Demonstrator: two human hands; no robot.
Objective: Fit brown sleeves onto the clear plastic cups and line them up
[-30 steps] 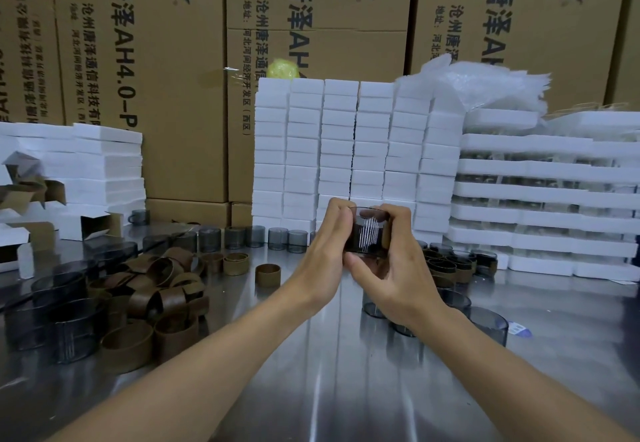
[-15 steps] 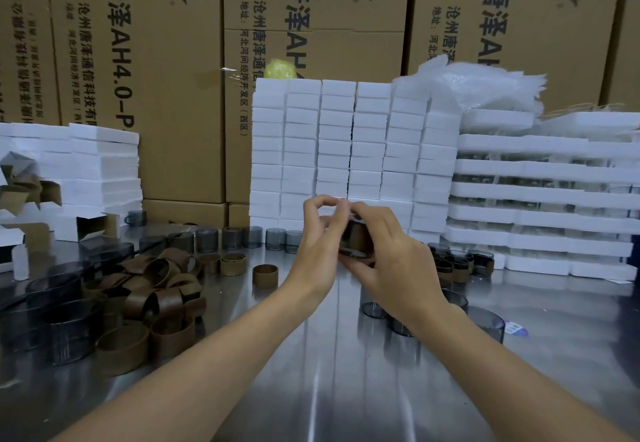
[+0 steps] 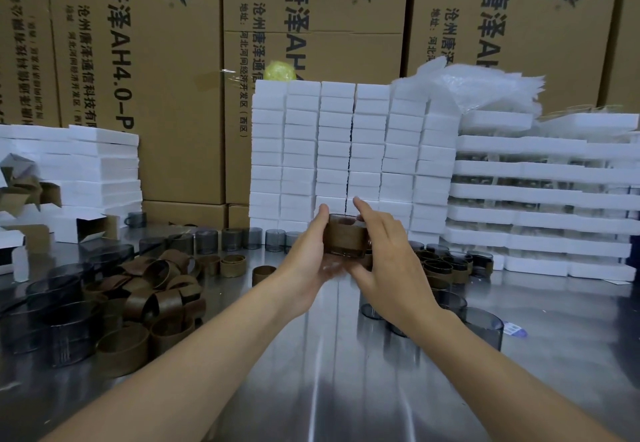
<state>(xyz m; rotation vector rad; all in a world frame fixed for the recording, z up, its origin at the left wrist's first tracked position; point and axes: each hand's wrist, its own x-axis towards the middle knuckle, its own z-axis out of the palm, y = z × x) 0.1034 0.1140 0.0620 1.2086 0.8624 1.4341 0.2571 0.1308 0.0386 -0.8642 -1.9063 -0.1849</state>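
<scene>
My left hand (image 3: 309, 255) and right hand (image 3: 388, 261) both grip one cup (image 3: 345, 222) above the worktop (image 3: 311, 376), a brown sleeve (image 3: 345, 239) wrapped round it. Loose sleeves (image 3: 156, 291) are heaped to my left, with bare cups (image 3: 239, 239) in a row behind. The cartons (image 3: 138, 71) read "AH4.0-P".
</scene>
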